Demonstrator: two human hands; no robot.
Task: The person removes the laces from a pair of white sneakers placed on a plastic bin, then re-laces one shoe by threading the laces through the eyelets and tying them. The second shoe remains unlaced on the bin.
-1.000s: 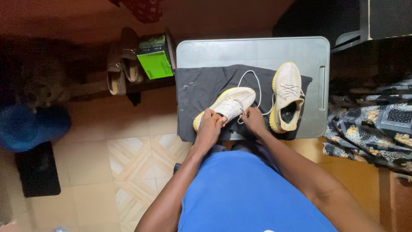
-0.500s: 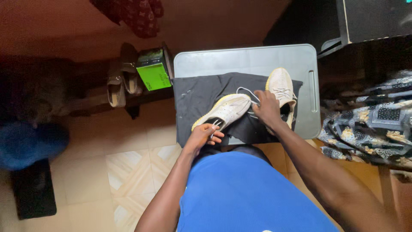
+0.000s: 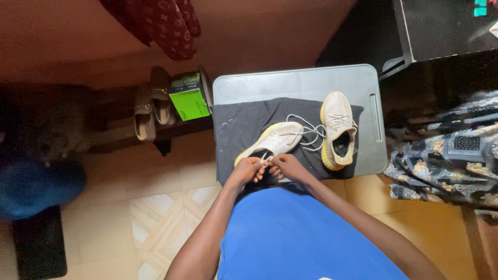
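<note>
left hand (image 3: 248,168) + right hand (image 3: 284,165): both pinched on lace (image 3: 306,132) at near sneaker (image 3: 271,143) heel | right hand back from second sneaker (image 3: 336,129) | cloth (image 3: 244,124) on tabletop (image 3: 295,83) unchanged

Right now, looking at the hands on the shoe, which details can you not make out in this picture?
- Head view: the fingertips of left hand and right hand overlap at the near shoe, so the grip on the lace end is unclear.
- The near shoe's heel opening is hidden by both hands.
- The white lace is too thin to follow through the eyelets.
- The green box is partly cut by shadow.
</note>
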